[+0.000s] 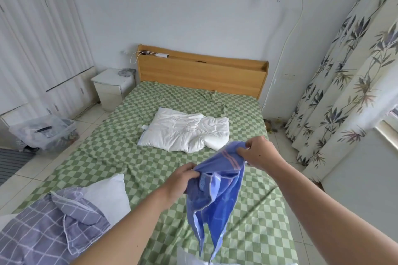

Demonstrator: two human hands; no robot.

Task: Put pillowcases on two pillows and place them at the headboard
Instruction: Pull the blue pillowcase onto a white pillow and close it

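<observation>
Landmark: the wooden headboard (202, 73) stands at the far end of the bed, whose sheet (120, 142) is green-and-white checked.
Clear bin (46, 130): on the floor well left of the headboard and nearer the camera; a see-through plastic container holding dark items I cannot make out.
Nightstand (112, 88): white, just left of the headboard, with a small grey bundle at its back edge.
Checked pillow (64, 221): at the near left corner of the bed, far from the headboard; a lilac grid-pattern case covers part of it, and white pillow shows out of the open end.
Bare pillows (183, 131): white and uncovered, lying mid-bed, overlapping each other, short of the headboard.
Left hand (183, 178): fingers curled around the left side of the pillowcase's top edge, gripping it.
Blue pillowcase (215, 191): plain blue cloth with two thin pink stripes near the top, held in the air over the near half of the bed, well away from the headboard, hanging limp and crumpled.
Right hand (258, 150): fingers and thumb pinch the striped top corner, higher than the left.
Curtain (353, 66): leaf-printed, right of the headboard.
</observation>
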